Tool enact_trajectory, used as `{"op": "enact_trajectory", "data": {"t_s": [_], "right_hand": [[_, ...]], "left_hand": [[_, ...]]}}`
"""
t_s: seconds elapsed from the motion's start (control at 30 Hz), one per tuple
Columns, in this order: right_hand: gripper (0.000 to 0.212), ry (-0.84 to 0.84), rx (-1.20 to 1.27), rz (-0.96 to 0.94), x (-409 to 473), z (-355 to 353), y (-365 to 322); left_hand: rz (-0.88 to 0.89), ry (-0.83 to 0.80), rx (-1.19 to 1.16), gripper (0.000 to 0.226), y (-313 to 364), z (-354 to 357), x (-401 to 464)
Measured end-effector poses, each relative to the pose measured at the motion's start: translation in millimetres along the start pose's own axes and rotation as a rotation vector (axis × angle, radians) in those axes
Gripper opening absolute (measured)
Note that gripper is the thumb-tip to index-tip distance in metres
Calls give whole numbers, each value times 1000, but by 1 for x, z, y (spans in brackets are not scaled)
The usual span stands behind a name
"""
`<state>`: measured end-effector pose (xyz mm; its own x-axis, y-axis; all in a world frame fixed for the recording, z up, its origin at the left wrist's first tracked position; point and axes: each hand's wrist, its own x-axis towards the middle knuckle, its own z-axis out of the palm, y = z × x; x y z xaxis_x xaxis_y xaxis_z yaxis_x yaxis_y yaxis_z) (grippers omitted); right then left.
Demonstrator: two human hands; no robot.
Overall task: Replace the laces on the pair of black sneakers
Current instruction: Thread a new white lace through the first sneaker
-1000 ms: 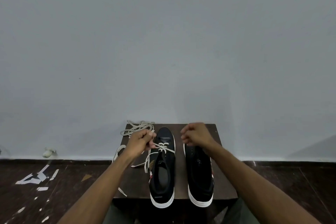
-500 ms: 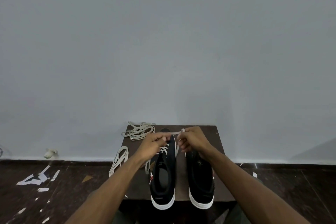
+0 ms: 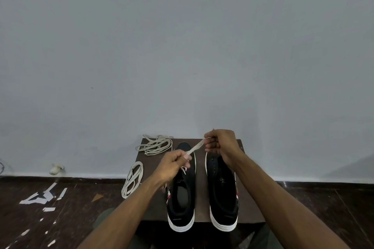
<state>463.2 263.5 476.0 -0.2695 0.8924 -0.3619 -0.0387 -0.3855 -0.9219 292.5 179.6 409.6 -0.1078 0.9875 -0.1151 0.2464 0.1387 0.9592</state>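
both grips pinch lace [image 3: 195, 147] (taut) over left sneaker [image 3: 182, 194] | spare laces [image 3: 154, 145] coiled beside | wall [image 3: 182, 46] behind

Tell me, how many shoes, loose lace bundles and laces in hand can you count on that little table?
Black sneakers: 2, the left sneaker and the right sneaker.
Loose lace bundles: 2, the far bundle and the near bundle at the table's left edge.
Lace being held: 1, the cream lace between the left hand and the right hand.
Total: 5.
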Motion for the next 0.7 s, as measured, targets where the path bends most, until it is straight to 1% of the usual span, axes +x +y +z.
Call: {"op": "enact_trajectory", "data": {"t_s": [0.07, 0.13, 0.23, 0.3, 0.33, 0.37, 0.43, 0.47, 0.5, 0.53, 0.57, 0.63, 0.7], "right_hand": [[8, 66, 13, 13, 6, -11, 5], [7, 117, -43, 35, 13, -21, 14], [8, 153, -112, 63, 19, -30, 28], [14, 164, -175, 77, 22, -33, 37], [18, 177, -253, 61, 21, -33, 40], [20, 205, -396, 22, 20, -34, 43], [22, 290, -763, -102, 12, -31, 43], [30, 319, -924, -177, 7, -28, 43], [42, 318, -1032, -269, 3, -25, 44], [50, 290, -1111, -378, 0, -21, 46], [53, 225, -1171, -503, -2, -15, 49], [52, -17, -1228, -685, -4, -4, 59], [44, -231, -1189, -748, -3, 7, 71]], "left_hand": [[-44, 74, 53, 18, -10, -13, 1], [-74, 125, 134, 22, -17, -25, 0], [-112, 255, 196, 27, -24, -37, -1], [-119, 323, 194, 26, -23, -39, -3], [-121, 330, 181, 25, -23, -39, -3], [-121, 321, 161, 24, -23, -39, -4], [-111, 285, 136, 21, -21, -37, -5], [-104, 261, 147, 20, -19, -35, -5], [-98, 234, 179, 20, -18, -33, -5], [-92, 204, 227, 19, -16, -32, -5], [-84, 178, 280, 19, -14, -29, -5], [-54, 154, 366, 21, -11, -25, -6], [-32, 151, 380, 21, -8, -22, -7]]}}
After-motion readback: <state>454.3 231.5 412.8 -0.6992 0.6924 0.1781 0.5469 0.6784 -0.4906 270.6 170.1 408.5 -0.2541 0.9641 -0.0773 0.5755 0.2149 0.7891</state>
